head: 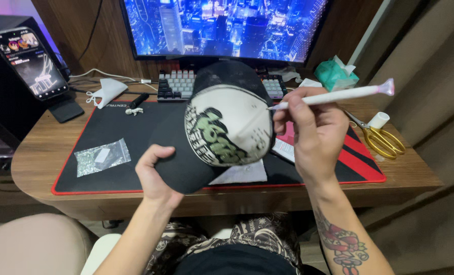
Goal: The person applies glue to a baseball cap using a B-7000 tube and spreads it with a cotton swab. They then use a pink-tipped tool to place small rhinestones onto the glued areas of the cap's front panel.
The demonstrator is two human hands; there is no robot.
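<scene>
My left hand (154, 174) grips the black brim of a baseball cap (222, 127), holding it up over the desk. The cap has a white front panel with a green and black graphic and a black mesh back. My right hand (313, 135) holds a long white pen-like tool (339, 95) with a pink end. The tool's tip touches the right side of the cap's white panel, where small dots show.
A black desk mat (115, 127) with red border lies on the wooden desk (38, 153), carrying a clear zip bag (102, 157). Behind stand a keyboard (177, 84), monitor (222, 28) and a phone on a stand (31, 62). Gold scissors (382, 140) and a tissue pack (336, 74) lie at right.
</scene>
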